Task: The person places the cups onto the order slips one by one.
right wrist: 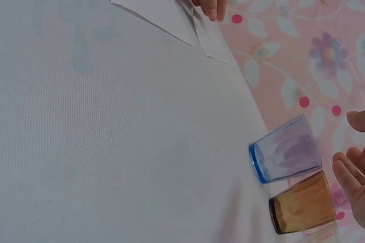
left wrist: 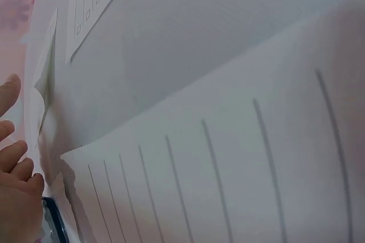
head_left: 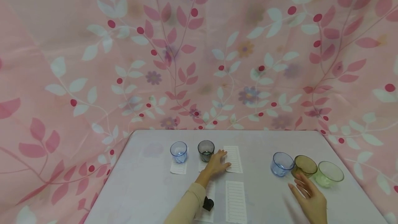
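Note:
My left hand (head_left: 217,163) is spread over the table, fingers apart, between a grey glass cup (head_left: 206,150) and a lined paper sheet (head_left: 233,159). Its fingertips are at that sheet's left edge; whether they touch the paper is hard to tell. My right hand (head_left: 309,198) is raised in front of an amber glass cup (head_left: 305,166), fingers loosely bent and holding nothing. In the right wrist view, a gap shows between this hand (right wrist: 353,180) and the amber cup (right wrist: 303,203). A blue cup (head_left: 282,164) and a green cup (head_left: 329,174) stand on either side of the amber one.
Another blue cup (head_left: 178,152) stands on a paper sheet (head_left: 178,168) at the left. Nearer the front lie a lined sheet (head_left: 235,201) and one partly under my left forearm. A black device (head_left: 208,204) sits at my left wrist. A floral curtain (head_left: 199,61) hangs behind the table (head_left: 140,182).

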Tool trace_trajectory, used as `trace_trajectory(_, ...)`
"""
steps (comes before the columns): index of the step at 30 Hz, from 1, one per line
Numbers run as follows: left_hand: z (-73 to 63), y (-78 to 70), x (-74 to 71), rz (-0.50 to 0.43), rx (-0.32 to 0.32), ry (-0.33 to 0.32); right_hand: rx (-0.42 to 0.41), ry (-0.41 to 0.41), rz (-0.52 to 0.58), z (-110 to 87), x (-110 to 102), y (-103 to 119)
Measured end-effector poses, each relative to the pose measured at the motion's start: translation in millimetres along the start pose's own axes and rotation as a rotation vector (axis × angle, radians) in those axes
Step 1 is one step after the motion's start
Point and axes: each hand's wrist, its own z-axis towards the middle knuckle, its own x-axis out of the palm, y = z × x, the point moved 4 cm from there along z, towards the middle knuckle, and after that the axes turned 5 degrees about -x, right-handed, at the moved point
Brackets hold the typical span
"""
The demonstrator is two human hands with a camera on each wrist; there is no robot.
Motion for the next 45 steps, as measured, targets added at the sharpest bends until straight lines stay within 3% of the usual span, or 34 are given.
trace_trajectory(7, -0.7, 3.1, 2.2, 0.036, -0.004, 0.002, 0.071, -0.021, -0.061, 1.4, 1, 7)
trace_trajectory(13, -0.9, 1.9, 5.4, 0.143, -0.002, 0.058, -0.117, -0.096, -0.121, 5.4, -1, -32)
trace_trajectory(15, -1.2, 1.7, 6.2, 0.164, -0.011, 0.081, -0.146, -0.110, -0.139, 9.7, 0, -36)
trace_trajectory(22, -0.2, 1.0, 7.8, 0.194, -0.007, 0.087, -0.061, -0.090, -0.310, 28.1, 17, -6)
trace_trajectory(33, 0.0, 6.3, 11.6, 0.215, -0.008, 0.111, 0.064, -0.036, -0.460, 44.8, 33, -16)
trace_trajectory(41, -1.6, 6.4, 11.0, 0.199, 0.010, 0.105, -0.049, -0.017, -0.491, 39.8, 43, -18)
trace_trajectory(45, -3.2, 4.6, 9.6, 0.184, 0.023, 0.097, 0.006, -0.041, -0.536, 34.7, 46, -22)
